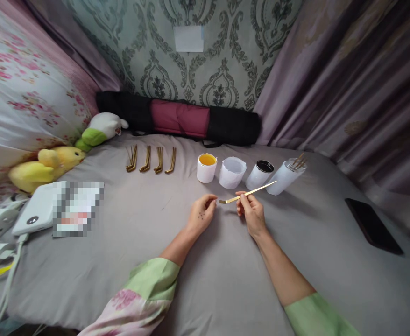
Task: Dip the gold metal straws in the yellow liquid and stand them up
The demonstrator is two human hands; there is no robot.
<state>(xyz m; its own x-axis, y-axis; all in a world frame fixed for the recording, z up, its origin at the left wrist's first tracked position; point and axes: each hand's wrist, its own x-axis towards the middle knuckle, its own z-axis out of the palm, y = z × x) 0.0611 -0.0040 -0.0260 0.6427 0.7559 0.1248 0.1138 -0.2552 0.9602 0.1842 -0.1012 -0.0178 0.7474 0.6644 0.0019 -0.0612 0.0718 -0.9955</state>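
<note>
My right hand (250, 212) pinches a thin gold stick (249, 192) near its middle; the stick slants from lower left to upper right over the grey sheet (138, 242). My left hand (202, 213) rests on the sheet just left of the stick's bent lower end, fingers curled together, apparently holding nothing. Behind the hands stands a row of containers: a white cup of yellow paint (207, 167), a wide white cup (232, 172), a black-rimmed cup (260, 174) and a clear jar (286, 175) with more gold sticks in it.
Several bent gold sticks (151, 160) lie in a row at the back left. Plush toys (47, 165) and a white power bank (33, 214) sit at left, a black phone (372, 226) at right, a black and maroon roll bag (179, 117) along the wall.
</note>
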